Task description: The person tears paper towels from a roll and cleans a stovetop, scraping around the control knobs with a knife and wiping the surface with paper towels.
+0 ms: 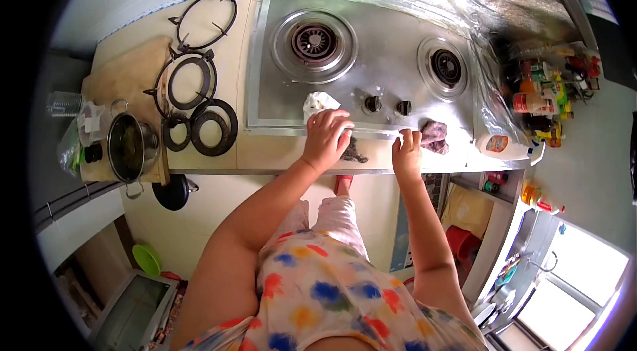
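My left hand [326, 140] is over the front edge of the steel gas stove [378, 32], its fingertips just below a crumpled white tissue or cloth [319, 104]; whether they touch it I cannot tell. My right hand [407, 152] is at the front edge too, fingers bent, and whether something small is between them is unclear. A dark, wet-looking scrap [355, 150] lies on the counter between my hands. Right of my right hand lies a crumpled purplish-brown rag [434, 137]. Two black knobs [373, 103] stand on the stove, and both burners are without their pot supports.
Black pot supports and rings [213, 127] lie on the counter at the left, beside a wooden board [126, 79] and a steel pot [126, 148]. A white spray bottle [501, 146] lies at the right front. Sauce bottles [534, 102] crowd the right corner.
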Available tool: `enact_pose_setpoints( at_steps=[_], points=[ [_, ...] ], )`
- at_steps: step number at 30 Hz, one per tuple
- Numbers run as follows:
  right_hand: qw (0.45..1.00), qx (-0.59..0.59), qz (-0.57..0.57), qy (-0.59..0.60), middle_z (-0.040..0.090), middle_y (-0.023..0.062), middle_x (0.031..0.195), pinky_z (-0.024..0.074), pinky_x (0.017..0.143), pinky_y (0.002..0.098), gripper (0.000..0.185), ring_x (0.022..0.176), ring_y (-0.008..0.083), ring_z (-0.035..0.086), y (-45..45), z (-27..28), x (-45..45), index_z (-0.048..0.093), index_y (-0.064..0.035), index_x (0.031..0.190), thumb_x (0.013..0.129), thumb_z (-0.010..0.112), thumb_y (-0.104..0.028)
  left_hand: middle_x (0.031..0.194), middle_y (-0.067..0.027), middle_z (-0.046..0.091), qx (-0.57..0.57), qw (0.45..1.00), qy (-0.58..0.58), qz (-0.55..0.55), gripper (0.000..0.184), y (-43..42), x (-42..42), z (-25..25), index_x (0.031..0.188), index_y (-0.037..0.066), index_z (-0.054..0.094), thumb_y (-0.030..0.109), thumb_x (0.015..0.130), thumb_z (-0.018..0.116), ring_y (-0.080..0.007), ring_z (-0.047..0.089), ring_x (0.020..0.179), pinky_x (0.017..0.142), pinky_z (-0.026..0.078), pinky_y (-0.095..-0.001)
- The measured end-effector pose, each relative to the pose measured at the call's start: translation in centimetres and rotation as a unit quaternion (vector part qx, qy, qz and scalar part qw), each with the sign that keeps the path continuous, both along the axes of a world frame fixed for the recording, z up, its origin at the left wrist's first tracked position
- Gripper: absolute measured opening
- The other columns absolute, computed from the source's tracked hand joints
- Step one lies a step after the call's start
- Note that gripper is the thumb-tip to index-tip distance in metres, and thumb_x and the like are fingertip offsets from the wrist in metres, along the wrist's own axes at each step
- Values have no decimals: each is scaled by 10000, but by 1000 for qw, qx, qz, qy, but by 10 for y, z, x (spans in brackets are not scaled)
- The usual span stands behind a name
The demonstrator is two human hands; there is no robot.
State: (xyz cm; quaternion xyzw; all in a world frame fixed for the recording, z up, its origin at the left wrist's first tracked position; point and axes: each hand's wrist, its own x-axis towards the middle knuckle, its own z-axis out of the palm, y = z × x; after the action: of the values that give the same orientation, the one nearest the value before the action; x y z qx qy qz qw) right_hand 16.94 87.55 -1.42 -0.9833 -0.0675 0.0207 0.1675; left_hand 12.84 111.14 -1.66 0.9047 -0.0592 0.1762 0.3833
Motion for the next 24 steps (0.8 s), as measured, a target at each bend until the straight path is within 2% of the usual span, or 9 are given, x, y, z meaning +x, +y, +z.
enact_pose_setpoints(
  at_steps=[2,3,6,10,15,19,20,22,24],
  points=[
    [998,-13,-55,18,503,186,1123,569,670,467,269,815,387,652,8,-7,0,501,-89,1146,890,583,-104,1204,-55,547,29,999,-17,18,267,16,-4,-7,1049,145,590,126,790,654,-262,494,1139,973,329,-456],
    [997,3,-70,21,495,188,1149,578,708,463,396,878,373,662,11,-11,0,475,-100,1256,883,607,-92,1227,-64,536,43,998,-24,28,281,23,-6,-12,1064,147,588,128,791,654,-272,485,1151,981,328,-464],
    [992,41,-76,-90,491,187,1053,535,692,487,266,854,389,626,18,-19,0,523,-73,1091,856,646,-61,1286,-84,499,69,997,-6,42,361,37,-11,-28,1121,123,558,148,780,675,-294,452,1220,1035,318,-483],
    [987,39,-108,-109,496,190,1062,529,718,475,245,865,398,618,26,-31,3,540,-53,1079,865,655,-82,1290,-84,492,40,999,-7,14,387,37,-10,-29,1121,113,553,152,763,694,-288,444,1240,1042,320,-481],
    [982,14,-139,-123,547,157,1093,544,761,440,211,945,355,638,34,-42,5,596,-39,1053,858,664,-81,1291,-83,491,26,1000,-6,8,389,41,-8,-30,1107,115,554,167,753,704,-277,445,1242,1049,319,-476],
    [984,6,-118,-130,554,158,1059,534,732,434,197,884,340,628,33,-39,6,601,-55,1043,858,666,-74,1286,-84,493,26,1000,-1,11,373,41,-9,-32,1095,112,565,189,757,701,-269,446,1244,1053,316,-475],
    [986,19,-104,-129,559,165,1047,525,729,433,190,898,348,623,32,-37,5,607,-44,1048,866,655,-72,1285,-84,493,23,1000,-3,12,369,42,-8,-32,1092,111,566,191,758,700,-268,445,1244,1055,315,-475],
    [991,-11,-101,-83,554,180,1138,559,767,414,282,926,338,655,33,-31,5,606,-30,1135,856,640,-6,1281,-85,497,21,1000,0,11,361,42,-9,-32,1089,111,569,194,762,697,-271,445,1245,1059,313,-478],
    [992,22,-77,-97,568,178,1099,551,757,413,240,916,338,650,40,-29,4,615,-31,1098,860,636,-8,1278,-85,499,21,1000,4,9,357,42,-9,-31,1089,111,569,194,765,694,-272,446,1246,1061,311,-479]
  ],
)
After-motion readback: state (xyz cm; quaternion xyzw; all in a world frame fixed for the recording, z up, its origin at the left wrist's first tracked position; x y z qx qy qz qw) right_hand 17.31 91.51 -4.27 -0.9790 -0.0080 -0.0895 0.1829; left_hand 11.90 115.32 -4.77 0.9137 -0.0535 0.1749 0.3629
